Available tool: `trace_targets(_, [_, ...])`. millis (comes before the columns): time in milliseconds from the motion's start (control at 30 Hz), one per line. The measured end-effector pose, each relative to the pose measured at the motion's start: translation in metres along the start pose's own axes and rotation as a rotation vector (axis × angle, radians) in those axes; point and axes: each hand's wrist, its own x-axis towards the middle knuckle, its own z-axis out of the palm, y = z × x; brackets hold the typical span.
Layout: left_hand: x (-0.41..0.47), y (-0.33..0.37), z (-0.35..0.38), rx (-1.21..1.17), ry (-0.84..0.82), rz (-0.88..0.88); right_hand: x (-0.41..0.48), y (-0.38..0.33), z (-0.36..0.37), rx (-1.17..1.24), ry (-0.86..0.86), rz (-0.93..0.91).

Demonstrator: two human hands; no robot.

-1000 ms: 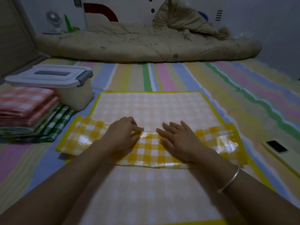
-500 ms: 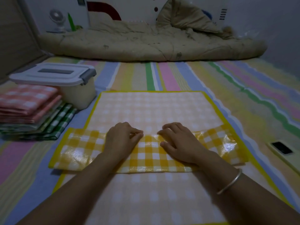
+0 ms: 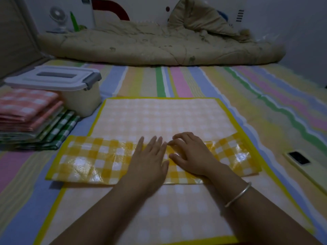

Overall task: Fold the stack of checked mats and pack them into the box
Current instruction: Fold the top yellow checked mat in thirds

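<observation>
A yellow checked mat (image 3: 159,117) lies spread in front of me with its pale underside up. A glossy yellow-checked band (image 3: 92,160) of it is folded across the middle. My left hand (image 3: 150,160) presses flat on the band's centre with straight fingers. My right hand (image 3: 191,156) rests right beside it on the band, fingers bent and fingertips down. At the left, folded pink and green checked mats (image 3: 26,112) form a stack. Behind them stands the cream box (image 3: 83,101) under its white lid (image 3: 53,78).
Everything lies on a striped pastel floor mat (image 3: 177,82). A phone (image 3: 299,157) lies at the right, near the yellow mat's edge. A beige quilt (image 3: 159,48) runs along the far wall, with a small fan (image 3: 58,18) at the back left.
My left hand has uncurled from a loose fist to flat fingers and slid right, up against my right hand. The right hand has stayed on the folded band.
</observation>
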Motion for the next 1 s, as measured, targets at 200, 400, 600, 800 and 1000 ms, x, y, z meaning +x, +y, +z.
trace_targets(200, [-0.005,-0.015,0.025,-0.071,0.048,0.015,-0.025,-0.041,0.002,-0.102,0.073,0.003])
trace_targets(400, [-0.007,-0.017,0.030,-0.094,0.094,-0.003,-0.043,-0.022,0.005,-0.139,-0.132,-0.045])
trace_targets(600, [-0.008,-0.017,0.035,-0.132,0.127,-0.025,-0.061,0.063,-0.030,-0.143,-0.236,0.345])
trace_targets(800, [-0.008,-0.016,0.035,-0.137,0.114,-0.032,-0.065,0.062,-0.058,0.162,0.393,0.621])
trace_targets(1000, [-0.008,-0.016,0.034,-0.145,0.124,-0.035,-0.084,0.069,-0.076,0.460,0.397,0.915])
